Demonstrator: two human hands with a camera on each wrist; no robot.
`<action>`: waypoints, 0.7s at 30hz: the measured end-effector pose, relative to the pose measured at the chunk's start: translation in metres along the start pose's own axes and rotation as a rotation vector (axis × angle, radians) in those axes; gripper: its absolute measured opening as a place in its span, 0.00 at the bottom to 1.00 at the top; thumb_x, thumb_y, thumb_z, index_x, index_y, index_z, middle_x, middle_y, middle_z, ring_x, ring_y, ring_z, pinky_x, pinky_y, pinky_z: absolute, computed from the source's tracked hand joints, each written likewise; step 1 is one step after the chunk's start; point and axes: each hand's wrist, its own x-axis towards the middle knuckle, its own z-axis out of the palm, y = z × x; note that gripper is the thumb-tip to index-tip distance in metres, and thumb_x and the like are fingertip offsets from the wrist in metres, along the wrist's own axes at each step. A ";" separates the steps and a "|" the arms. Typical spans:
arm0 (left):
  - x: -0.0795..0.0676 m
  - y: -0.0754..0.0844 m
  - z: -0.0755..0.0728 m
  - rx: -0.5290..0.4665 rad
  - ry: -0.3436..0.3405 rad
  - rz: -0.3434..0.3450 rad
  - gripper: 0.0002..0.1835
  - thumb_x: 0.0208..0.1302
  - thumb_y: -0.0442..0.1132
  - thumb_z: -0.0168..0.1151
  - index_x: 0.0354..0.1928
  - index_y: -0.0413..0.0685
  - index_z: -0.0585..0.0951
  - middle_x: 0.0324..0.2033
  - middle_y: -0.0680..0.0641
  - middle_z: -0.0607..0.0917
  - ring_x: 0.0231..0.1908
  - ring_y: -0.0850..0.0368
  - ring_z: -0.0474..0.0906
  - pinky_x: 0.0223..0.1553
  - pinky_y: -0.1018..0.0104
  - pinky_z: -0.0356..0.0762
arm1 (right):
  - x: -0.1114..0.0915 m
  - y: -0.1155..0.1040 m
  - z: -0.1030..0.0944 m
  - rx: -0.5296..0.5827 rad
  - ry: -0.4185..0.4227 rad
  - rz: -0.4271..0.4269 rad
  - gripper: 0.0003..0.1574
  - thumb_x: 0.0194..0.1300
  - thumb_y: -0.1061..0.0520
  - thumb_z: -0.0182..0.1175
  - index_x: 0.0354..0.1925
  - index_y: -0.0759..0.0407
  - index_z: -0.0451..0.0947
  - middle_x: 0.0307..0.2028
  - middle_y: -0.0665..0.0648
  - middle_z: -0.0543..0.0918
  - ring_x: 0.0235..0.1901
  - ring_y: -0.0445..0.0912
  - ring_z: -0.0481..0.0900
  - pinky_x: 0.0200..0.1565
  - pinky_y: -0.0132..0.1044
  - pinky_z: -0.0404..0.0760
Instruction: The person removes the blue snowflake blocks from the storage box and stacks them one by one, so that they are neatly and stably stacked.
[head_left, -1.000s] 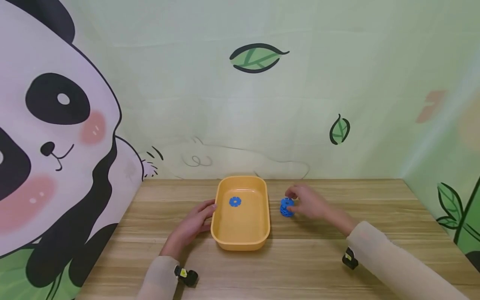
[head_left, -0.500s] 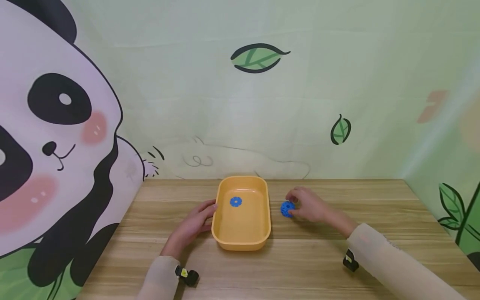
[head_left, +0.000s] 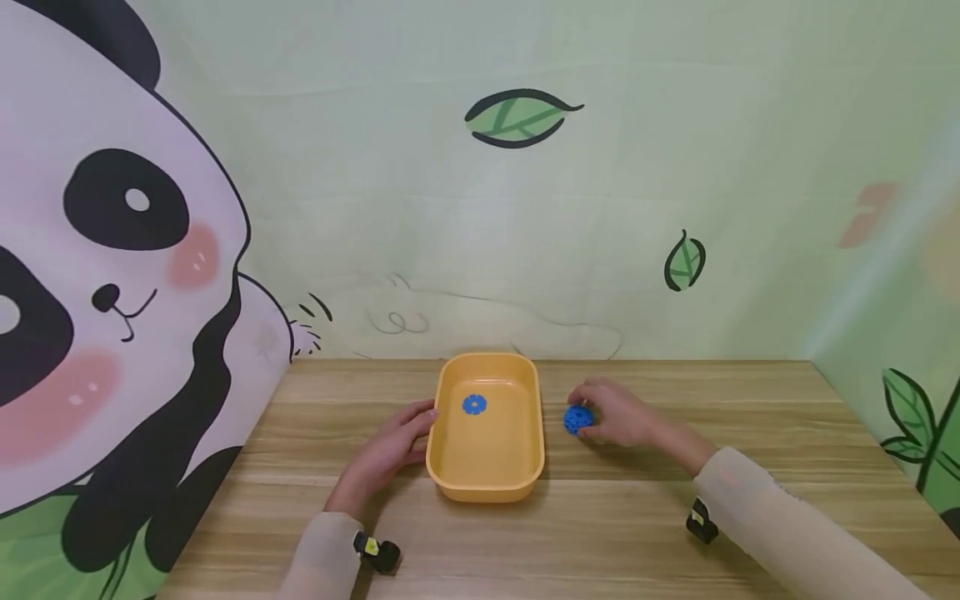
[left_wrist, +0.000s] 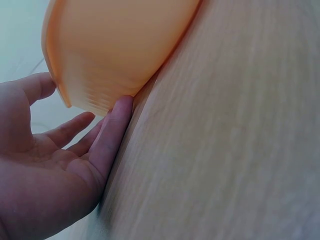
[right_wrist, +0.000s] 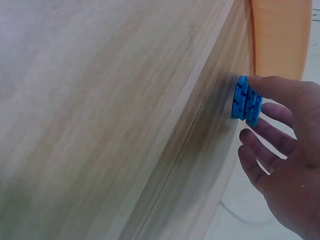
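Observation:
A yellow plastic tray [head_left: 486,493] stands on the table, with one blue flower-shaped disc [head_left: 474,405] lying flat inside near its upper left. My left hand [head_left: 393,437] rests at the tray's left side. In the left wrist view, its thumb is at the rim and its straight fingers lie along the outer wall. Right of the tray, my right hand [head_left: 617,414] pinches a short stack of blue notched discs [right_wrist: 246,101] between thumb and fingers. The right wrist view shows the stack edge-on, close over the wood, with the other fingers loosely bent behind it.
The wooden table [head_left: 630,533] runs back to a pale green cloth wall [head_left: 360,167] printed with a panda and leaves. Black wrist cameras are strapped at both sleeves.
My right hand has lowered slightly; the top blue disc, earlier offset upward, now sits in line with the stack. The left hand and tray have stayed in place.

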 end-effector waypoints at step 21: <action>0.000 0.000 0.000 0.009 0.010 0.002 0.33 0.82 0.56 0.55 0.78 0.46 0.67 0.72 0.38 0.74 0.67 0.43 0.76 0.60 0.49 0.83 | 0.004 -0.001 0.001 0.014 -0.070 -0.024 0.26 0.63 0.61 0.77 0.57 0.65 0.81 0.53 0.61 0.84 0.54 0.57 0.81 0.61 0.58 0.81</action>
